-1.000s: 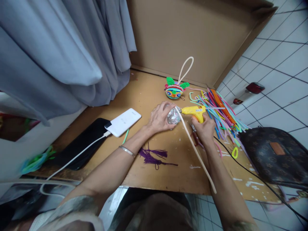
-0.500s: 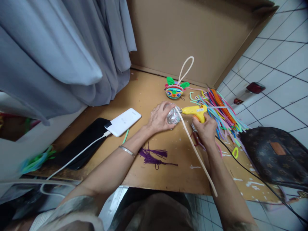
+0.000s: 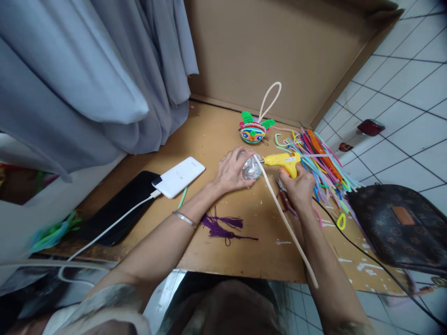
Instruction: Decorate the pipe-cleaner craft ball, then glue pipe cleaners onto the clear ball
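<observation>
My left hand (image 3: 231,171) is wrapped round a clear, shiny ball (image 3: 250,169) above the middle of the table. A cream pipe cleaner (image 3: 282,210) runs from the top of the ball down across to my right forearm. In my right hand (image 3: 299,187) is a yellow hot glue gun (image 3: 283,160), gripped by its handle, with its nozzle at the ball's right side beside the pipe cleaner. Whether the nozzle touches the ball I cannot tell. Red-handled scissors (image 3: 285,197) lie partly hidden behind my right hand.
A colourful animal-face ornament (image 3: 253,132) stands behind the ball. Many pipe cleaners (image 3: 323,163) lie at right beside a brown bag (image 3: 394,228). Purple tassels (image 3: 223,225) lie in front. A white power bank (image 3: 179,177) and a black tablet-like slab (image 3: 122,207) are at left. The gun's black cord (image 3: 366,251) trails right.
Both hands, the ball and the glue gun hold nearly still. The lower end of the cream pipe cleaner has shifted very slightly down and right.
</observation>
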`<state>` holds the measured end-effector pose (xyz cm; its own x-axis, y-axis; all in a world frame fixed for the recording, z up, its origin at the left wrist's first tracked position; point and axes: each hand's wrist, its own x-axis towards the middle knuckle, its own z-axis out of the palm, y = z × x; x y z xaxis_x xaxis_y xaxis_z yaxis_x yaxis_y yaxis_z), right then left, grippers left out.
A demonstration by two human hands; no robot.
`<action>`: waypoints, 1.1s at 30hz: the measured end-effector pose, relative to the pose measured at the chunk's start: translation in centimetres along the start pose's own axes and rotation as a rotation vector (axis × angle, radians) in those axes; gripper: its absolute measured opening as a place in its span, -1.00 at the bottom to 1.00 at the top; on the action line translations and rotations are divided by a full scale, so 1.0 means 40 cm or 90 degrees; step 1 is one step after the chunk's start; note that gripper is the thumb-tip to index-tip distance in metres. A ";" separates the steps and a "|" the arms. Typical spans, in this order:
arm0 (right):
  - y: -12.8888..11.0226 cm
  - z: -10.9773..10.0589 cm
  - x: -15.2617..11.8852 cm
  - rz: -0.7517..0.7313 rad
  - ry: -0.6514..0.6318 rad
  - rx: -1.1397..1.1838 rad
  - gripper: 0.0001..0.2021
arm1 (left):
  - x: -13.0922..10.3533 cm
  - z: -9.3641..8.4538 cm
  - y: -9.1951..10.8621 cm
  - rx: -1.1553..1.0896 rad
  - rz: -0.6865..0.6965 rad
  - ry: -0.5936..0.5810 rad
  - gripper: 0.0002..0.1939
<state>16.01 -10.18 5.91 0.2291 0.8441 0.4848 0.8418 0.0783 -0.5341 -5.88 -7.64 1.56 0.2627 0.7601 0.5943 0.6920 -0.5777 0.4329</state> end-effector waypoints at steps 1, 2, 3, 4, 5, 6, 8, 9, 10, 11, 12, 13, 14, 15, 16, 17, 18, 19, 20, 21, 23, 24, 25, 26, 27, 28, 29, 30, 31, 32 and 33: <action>0.000 0.001 0.000 0.002 0.002 -0.002 -0.73 | 0.000 -0.001 0.001 -0.001 0.000 -0.001 -0.17; 0.000 0.002 -0.001 0.005 0.006 -0.004 -0.73 | -0.001 -0.001 0.003 -0.001 -0.001 -0.003 -0.17; 0.000 0.003 -0.002 0.007 0.010 -0.005 -0.73 | -0.001 -0.002 0.006 -0.001 -0.003 -0.004 -0.17; 0.000 0.004 -0.002 0.009 0.014 -0.005 -0.72 | -0.002 -0.002 0.008 0.000 -0.005 -0.005 -0.16; 0.000 0.005 -0.003 0.011 0.017 -0.006 -0.72 | -0.003 -0.002 0.010 0.000 -0.005 -0.006 -0.16; -0.001 0.005 -0.003 0.013 0.019 -0.008 -0.72 | -0.004 -0.002 0.012 0.000 -0.006 -0.007 -0.16; -0.004 0.005 -0.003 0.013 0.020 -0.015 -0.73 | -0.005 -0.001 0.014 -0.001 -0.005 -0.009 -0.15; -0.006 0.005 -0.003 0.013 0.020 -0.020 -0.73 | -0.005 -0.001 0.014 -0.001 -0.004 -0.011 -0.15; -0.008 0.004 -0.003 0.013 0.020 -0.025 -0.74 | -0.005 0.000 0.013 -0.002 -0.003 -0.013 -0.15; -0.009 0.003 -0.002 0.012 0.019 -0.029 -0.74 | -0.004 0.001 0.011 -0.002 -0.005 -0.013 -0.15; -0.011 0.002 -0.002 0.011 0.018 -0.033 -0.74 | -0.004 0.001 0.009 -0.003 -0.005 -0.014 -0.16; -0.012 0.001 -0.002 0.012 0.016 -0.035 -0.73 | -0.003 0.002 0.007 -0.004 -0.005 -0.015 -0.16; -0.013 -0.001 -0.002 0.012 0.013 -0.037 -0.73 | -0.003 0.003 0.004 -0.005 -0.005 -0.014 -0.16; -0.013 -0.002 -0.002 0.013 0.008 -0.037 -0.73 | -0.002 0.003 0.002 -0.006 -0.003 -0.013 -0.16; -0.013 -0.002 -0.002 0.014 0.003 -0.036 -0.73 | -0.002 0.003 -0.001 -0.005 -0.003 -0.010 -0.16; -0.012 -0.003 -0.002 0.017 -0.002 -0.036 -0.73 | -0.001 0.003 -0.003 -0.004 -0.003 -0.006 -0.15; -0.011 -0.003 -0.002 0.019 -0.005 -0.035 -0.73 | -0.001 0.002 -0.004 -0.003 -0.003 -0.003 -0.15; -0.010 -0.002 -0.002 0.019 -0.006 -0.033 -0.73 | -0.001 0.002 -0.004 -0.002 -0.003 0.000 -0.15; -0.009 -0.001 -0.003 0.019 -0.006 -0.030 -0.73 | -0.001 0.001 -0.004 -0.002 -0.004 0.002 -0.15; -0.009 0.000 -0.003 0.018 -0.002 -0.028 -0.73 | -0.001 0.000 -0.002 -0.003 -0.005 0.003 -0.16; -0.010 0.004 -0.004 0.015 0.008 -0.022 -0.73 | -0.002 -0.002 0.002 -0.007 -0.003 0.001 -0.17; -0.011 0.006 -0.004 0.016 0.013 -0.017 -0.73 | -0.002 -0.002 0.005 -0.008 -0.001 -0.001 -0.17; -0.012 0.007 -0.004 0.017 0.018 -0.013 -0.73 | -0.003 -0.002 0.008 -0.009 0.001 -0.004 -0.17; -0.013 0.009 -0.004 0.019 0.018 -0.008 -0.72 | -0.003 -0.002 0.009 -0.009 0.004 -0.008 -0.17; -0.012 0.010 -0.003 0.021 0.017 -0.004 -0.71 | -0.003 -0.001 0.011 -0.009 0.005 -0.010 -0.17; -0.010 0.011 -0.002 0.024 0.013 0.000 -0.70 | -0.003 -0.001 0.010 -0.009 0.005 -0.008 -0.17; -0.006 0.012 0.000 0.029 0.008 0.005 -0.69 | -0.002 -0.002 0.009 -0.010 0.001 -0.005 -0.17; 0.001 0.014 0.003 0.037 0.001 0.014 -0.69 | -0.001 -0.003 0.006 -0.011 -0.004 0.002 -0.17; 0.010 0.016 0.006 0.050 -0.005 0.023 -0.68 | 0.000 -0.004 0.003 -0.014 -0.012 0.008 -0.16; 0.023 0.019 0.009 0.070 -0.010 0.030 -0.67 | 0.000 -0.005 -0.001 -0.018 -0.021 0.015 -0.16; 0.038 0.022 0.014 0.094 -0.013 0.034 -0.65 | 0.001 -0.006 -0.004 -0.023 -0.031 0.020 -0.15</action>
<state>16.98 -9.13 4.76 0.3378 0.8588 0.3852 0.7724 -0.0191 -0.6348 -6.16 -7.59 1.67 0.2069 0.7784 0.5927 0.6789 -0.5504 0.4859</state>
